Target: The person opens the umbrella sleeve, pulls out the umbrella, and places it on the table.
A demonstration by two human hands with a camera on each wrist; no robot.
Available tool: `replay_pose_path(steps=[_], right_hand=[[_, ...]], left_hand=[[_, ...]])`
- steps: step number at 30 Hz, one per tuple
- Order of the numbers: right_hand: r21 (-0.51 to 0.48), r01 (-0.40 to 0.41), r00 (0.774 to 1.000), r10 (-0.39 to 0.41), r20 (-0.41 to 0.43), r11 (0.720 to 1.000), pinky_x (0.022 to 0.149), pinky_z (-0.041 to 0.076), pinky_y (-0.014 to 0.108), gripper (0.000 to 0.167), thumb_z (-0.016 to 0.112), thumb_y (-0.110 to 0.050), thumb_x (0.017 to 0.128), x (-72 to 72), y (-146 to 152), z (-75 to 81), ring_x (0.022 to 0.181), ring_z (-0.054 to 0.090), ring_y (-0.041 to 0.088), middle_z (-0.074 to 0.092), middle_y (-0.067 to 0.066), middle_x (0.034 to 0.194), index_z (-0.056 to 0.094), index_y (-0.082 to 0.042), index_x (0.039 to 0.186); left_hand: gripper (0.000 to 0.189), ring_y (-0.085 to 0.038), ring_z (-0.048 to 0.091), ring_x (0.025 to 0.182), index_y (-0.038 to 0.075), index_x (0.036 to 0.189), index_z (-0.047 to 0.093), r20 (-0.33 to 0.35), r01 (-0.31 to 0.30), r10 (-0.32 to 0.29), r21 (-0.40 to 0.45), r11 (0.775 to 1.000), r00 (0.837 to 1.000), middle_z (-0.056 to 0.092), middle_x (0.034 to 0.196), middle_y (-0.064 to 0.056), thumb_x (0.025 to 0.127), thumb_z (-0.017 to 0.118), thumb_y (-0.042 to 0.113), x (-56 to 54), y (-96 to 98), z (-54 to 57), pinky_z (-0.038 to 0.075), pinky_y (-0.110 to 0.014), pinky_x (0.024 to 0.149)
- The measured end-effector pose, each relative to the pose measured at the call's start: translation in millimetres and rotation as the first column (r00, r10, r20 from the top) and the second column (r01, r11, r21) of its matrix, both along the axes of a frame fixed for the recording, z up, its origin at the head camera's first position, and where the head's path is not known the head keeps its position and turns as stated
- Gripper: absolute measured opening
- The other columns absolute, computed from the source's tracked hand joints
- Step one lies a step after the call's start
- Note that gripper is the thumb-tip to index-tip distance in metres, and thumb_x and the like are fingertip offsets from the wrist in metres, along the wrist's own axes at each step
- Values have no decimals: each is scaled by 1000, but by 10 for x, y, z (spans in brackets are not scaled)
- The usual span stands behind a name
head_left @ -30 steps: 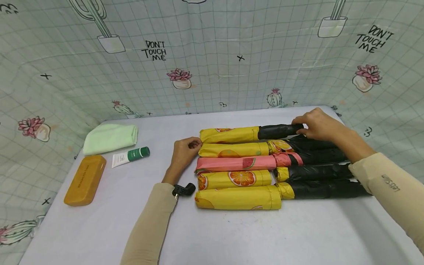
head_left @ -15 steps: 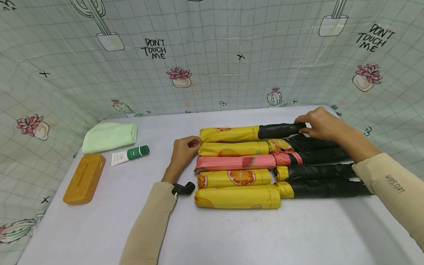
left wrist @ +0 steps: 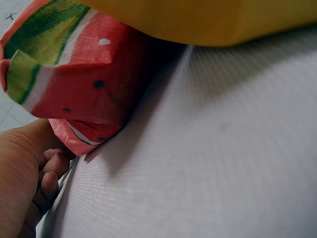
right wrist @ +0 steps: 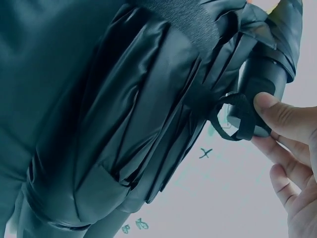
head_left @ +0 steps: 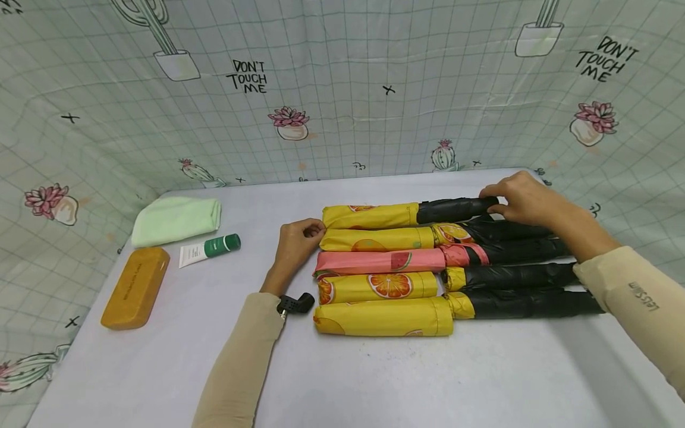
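Note:
At the back of the row lies a folding umbrella point(head_left: 455, 210), its black part reaching out of a yellow orange-print sleeve point(head_left: 369, 217). My left hand point(head_left: 297, 241) pinches that sleeve's left end. The thumb and fingers of my right hand point(head_left: 527, 199) grip the umbrella's black handle point(right wrist: 265, 79) at its far right end. Beside the handle in the right wrist view hangs a strap loop point(right wrist: 225, 131). A watermelon-print sleeve point(left wrist: 99, 84) hides my left fingertips in the left wrist view.
Several more black umbrellas point(head_left: 535, 304) lie in parallel nearer me, with yellow sleeves point(head_left: 385, 318) and a pink one point(head_left: 369, 263) to their left. On the table's left are a folded green towel point(head_left: 176, 223), a white-and-green tube point(head_left: 211, 249) and an orange-brown case point(head_left: 135, 288).
My right hand has moved slightly right with the umbrella handle, and more of the black part shows past the yellow sleeve. My left hand has stayed at the sleeve's end.

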State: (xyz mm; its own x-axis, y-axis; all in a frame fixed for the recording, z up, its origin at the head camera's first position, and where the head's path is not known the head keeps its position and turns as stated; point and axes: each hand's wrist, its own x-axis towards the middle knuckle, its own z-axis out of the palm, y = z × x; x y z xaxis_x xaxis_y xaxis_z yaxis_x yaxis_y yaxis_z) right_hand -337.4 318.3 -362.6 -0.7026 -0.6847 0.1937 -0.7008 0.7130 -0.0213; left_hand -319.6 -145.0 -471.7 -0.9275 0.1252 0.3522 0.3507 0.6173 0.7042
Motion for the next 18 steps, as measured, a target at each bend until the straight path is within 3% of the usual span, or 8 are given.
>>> replay_pose_path(steps=[6,18], right_hand=[[-8,-28,999,28,-40,1000,57,51,44,27,86,2,71,-10,53,-9,62,64,19,73,9,81,74,-3,94],[-12,-41,998,41,-37,999,57,51,44,28,86,4,70,-37,143,-19,62,65,20,73,9,80,73,-2,94]], left_hand=[[8,-16,64,74,4,95,76,6,-7,7,-7,1000,1000,71,82,-7,90,72,10,0,1,6,53,-30,69],[8,-16,64,74,4,94,76,-5,-2,2,-11,1000,1000,71,82,-7,90,73,9,3,4,0,53,-30,68]])
